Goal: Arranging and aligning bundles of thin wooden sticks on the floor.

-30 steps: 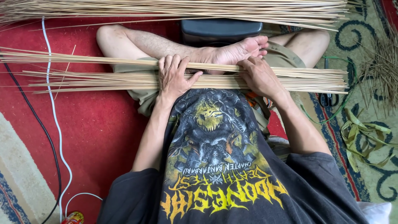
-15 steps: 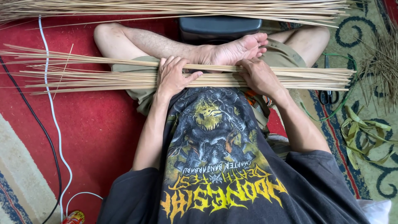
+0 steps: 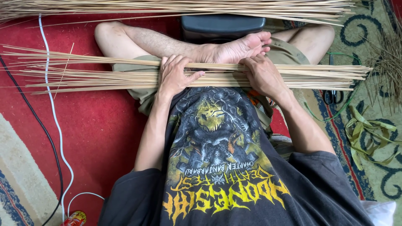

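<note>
We sit cross-legged on a red carpet [image 3: 104, 125] with a bundle of thin pale sticks [image 3: 104, 75] lying flat across our lap, and we take that bundle as the landmark for everything else. Our left hand [image 3: 173, 75] rests palm down on top of the bundle, just left of its middle, fingers spread flat over the sticks and the thumb stretched sideways along them; the hand presses rather than grasps, with nothing closed in it. Our right hand [image 3: 264, 75] lies on the bundle just right of its middle, fingers bent over the far edge of the sticks; we cannot tell whether they close around any of them. Between the two hands a short stretch of sticks shows bare.

Touching the far side of the bundle, our bare foot [image 3: 236, 50] points toward the right hand, its toes close to those fingers. Beyond the foot stands a dark box [image 3: 222, 26], and beyond that a second, longer heap of sticks [image 3: 176, 7] runs parallel to the bundle. Past the bundle's right end lie scissors [image 3: 333, 96], a green cord [image 3: 335, 109] and, nearer to us, some green leaf strips [image 3: 368, 138]. Under the bundle's left end a white cable [image 3: 50, 104] and a black cable [image 3: 25, 100] cross the carpet.
</note>
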